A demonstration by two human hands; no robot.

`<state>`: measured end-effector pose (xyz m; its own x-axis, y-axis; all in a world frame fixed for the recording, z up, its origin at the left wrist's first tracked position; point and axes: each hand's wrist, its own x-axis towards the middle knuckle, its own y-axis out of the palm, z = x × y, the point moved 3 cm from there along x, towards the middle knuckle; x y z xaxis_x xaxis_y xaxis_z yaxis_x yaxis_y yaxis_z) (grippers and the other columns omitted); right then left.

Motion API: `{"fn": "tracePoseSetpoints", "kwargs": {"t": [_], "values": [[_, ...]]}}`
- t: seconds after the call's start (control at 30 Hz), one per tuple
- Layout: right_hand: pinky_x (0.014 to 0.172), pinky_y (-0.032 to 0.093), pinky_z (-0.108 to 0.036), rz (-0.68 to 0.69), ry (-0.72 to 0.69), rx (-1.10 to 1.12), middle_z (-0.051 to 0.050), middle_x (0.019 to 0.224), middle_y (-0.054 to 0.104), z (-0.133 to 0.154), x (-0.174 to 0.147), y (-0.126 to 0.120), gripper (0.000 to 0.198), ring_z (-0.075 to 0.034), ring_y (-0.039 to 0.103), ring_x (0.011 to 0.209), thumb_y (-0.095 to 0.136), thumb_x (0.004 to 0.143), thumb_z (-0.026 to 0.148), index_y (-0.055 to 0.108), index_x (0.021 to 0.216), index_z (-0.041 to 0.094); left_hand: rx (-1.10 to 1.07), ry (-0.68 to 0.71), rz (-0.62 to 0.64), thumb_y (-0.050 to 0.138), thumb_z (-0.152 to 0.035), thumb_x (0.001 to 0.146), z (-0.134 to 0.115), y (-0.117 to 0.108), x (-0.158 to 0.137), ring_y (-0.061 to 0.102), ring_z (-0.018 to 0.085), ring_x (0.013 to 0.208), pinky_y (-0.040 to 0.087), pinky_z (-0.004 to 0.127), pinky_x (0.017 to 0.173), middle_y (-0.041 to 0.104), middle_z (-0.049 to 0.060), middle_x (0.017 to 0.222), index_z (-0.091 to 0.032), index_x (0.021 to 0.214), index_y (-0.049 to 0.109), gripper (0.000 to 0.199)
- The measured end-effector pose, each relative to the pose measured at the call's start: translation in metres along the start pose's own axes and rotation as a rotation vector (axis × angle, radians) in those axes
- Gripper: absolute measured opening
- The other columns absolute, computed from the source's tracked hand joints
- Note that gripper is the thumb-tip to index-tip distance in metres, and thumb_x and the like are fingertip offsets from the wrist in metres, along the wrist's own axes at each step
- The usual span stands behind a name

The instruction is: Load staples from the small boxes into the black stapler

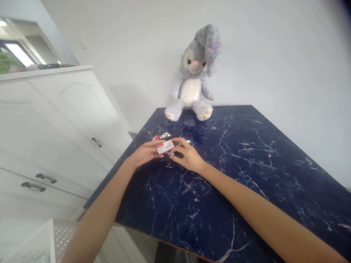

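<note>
My left hand (145,153) grips a small red-and-white staple box (165,147) by its left end, thumb and fingers closed on it. At the box's right end, my right hand (188,155) is closed, with a small silver-grey piece that looks like a strip of staples (171,153) between thumb and fingers. Its upper fingers reach along the box's right edge. Just behind the box lie a black object (172,138), mostly covered and perhaps a stapler, and a red-and-white printed package (164,135). Fingers hide parts of all these things.
A grey plush rabbit (191,91) sits at the far edge of the dark blue marbled table (236,146), against the wall. White cabinets (55,120) stand to the left. A white perforated basket (64,233) is below the table's near left edge.
</note>
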<state>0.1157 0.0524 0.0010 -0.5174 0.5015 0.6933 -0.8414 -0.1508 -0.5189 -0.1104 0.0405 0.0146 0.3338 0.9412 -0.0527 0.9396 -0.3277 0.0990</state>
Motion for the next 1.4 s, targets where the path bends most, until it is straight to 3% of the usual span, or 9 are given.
{"fn": "tracePoseSetpoints", "kwargs": {"t": [0.23, 0.4, 0.57, 0.73, 0.9, 1.07, 1.23, 1.4], "values": [[0.084, 0.059, -0.039, 0.006, 0.017, -0.006, -0.008, 0.141, 0.049, -0.001, 0.000, 0.000, 0.010, -0.019, 0.064, 0.092, 0.066, 0.091, 0.028, 0.069, 0.100, 0.025, 0.060, 0.046, 0.019, 0.075, -0.026, 0.082, -0.005, 0.007, -0.001, 0.065, 0.031, 0.117, 0.057, 0.048, 0.097, 0.065, 0.014, 0.131, -0.022, 0.125, 0.070, 0.043], [0.085, 0.059, -0.040, -0.003, 0.066, 0.000, -0.008, 0.140, 0.050, -0.007, 0.000, 0.000, 0.009, -0.018, 0.064, 0.090, 0.069, 0.089, 0.029, 0.071, 0.096, 0.025, 0.020, 0.044, -0.028, 0.069, -0.034, 0.089, -0.002, 0.008, 0.001, 0.061, 0.031, 0.124, 0.059, 0.046, 0.094, 0.056, 0.012, 0.144, -0.027, 0.129, 0.066, 0.040], [0.085, 0.060, -0.040, -0.020, 0.077, 0.019, -0.008, 0.145, 0.045, -0.008, 0.000, 0.000, 0.009, -0.019, 0.064, 0.095, 0.071, 0.087, 0.029, 0.072, 0.094, 0.024, 0.031, 0.047, -0.105, 0.070, -0.034, 0.088, 0.002, 0.005, 0.005, 0.069, 0.027, 0.109, 0.060, 0.040, 0.090, 0.056, 0.013, 0.143, -0.024, 0.127, 0.066, 0.040], [0.093, 0.058, -0.042, 0.027, 0.054, -0.012, -0.006, 0.157, 0.033, -0.005, -0.001, 0.001, 0.008, -0.025, 0.060, 0.116, 0.070, 0.087, 0.026, 0.073, 0.093, 0.023, 0.138, 0.052, -0.142, 0.072, -0.036, 0.086, 0.006, 0.005, 0.009, 0.070, 0.022, 0.097, 0.059, 0.039, 0.087, 0.068, 0.012, 0.122, -0.019, 0.113, 0.071, 0.032], [0.094, 0.057, -0.042, 0.062, 0.036, -0.076, -0.008, 0.146, 0.044, -0.005, 0.000, 0.003, 0.007, -0.024, 0.061, 0.113, 0.069, 0.088, 0.026, 0.073, 0.093, 0.024, 0.182, 0.056, -0.183, 0.072, -0.039, 0.085, 0.005, 0.004, 0.009, 0.070, 0.021, 0.090, 0.059, 0.035, 0.079, 0.071, 0.011, 0.110, -0.019, 0.110, 0.072, 0.032], [0.092, 0.058, -0.042, 0.029, 0.050, -0.107, -0.008, 0.141, 0.048, -0.006, -0.001, 0.003, 0.007, -0.023, 0.062, 0.107, 0.068, 0.089, 0.028, 0.073, 0.092, 0.024, 0.165, 0.087, -0.287, 0.073, -0.039, 0.082, -0.002, -0.004, 0.007, 0.068, 0.017, 0.084, 0.058, 0.030, 0.070, 0.068, 0.010, 0.123, -0.020, 0.110, 0.072, 0.034], [0.095, 0.057, -0.044, -0.019, 0.045, -0.096, -0.008, 0.145, 0.045, -0.005, 0.000, 0.000, 0.010, -0.024, 0.061, 0.112, 0.066, 0.091, 0.031, 0.073, 0.094, 0.025, 0.119, 0.107, -0.311, 0.073, -0.037, 0.082, -0.004, -0.012, 0.007, 0.067, 0.015, 0.077, 0.056, 0.026, 0.066, 0.072, 0.010, 0.109, -0.019, 0.111, 0.072, 0.034], [0.099, 0.055, -0.047, -0.179, 0.048, -0.076, -0.009, 0.147, 0.045, -0.004, 0.001, -0.006, 0.013, -0.025, 0.059, 0.115, 0.066, 0.092, 0.033, 0.072, 0.100, 0.026, 0.124, 0.103, -0.328, 0.072, -0.036, 0.082, -0.005, -0.011, 0.006, 0.066, 0.015, 0.074, 0.053, 0.025, 0.061, 0.072, 0.009, 0.104, -0.019, 0.111, 0.072, 0.033]]}}
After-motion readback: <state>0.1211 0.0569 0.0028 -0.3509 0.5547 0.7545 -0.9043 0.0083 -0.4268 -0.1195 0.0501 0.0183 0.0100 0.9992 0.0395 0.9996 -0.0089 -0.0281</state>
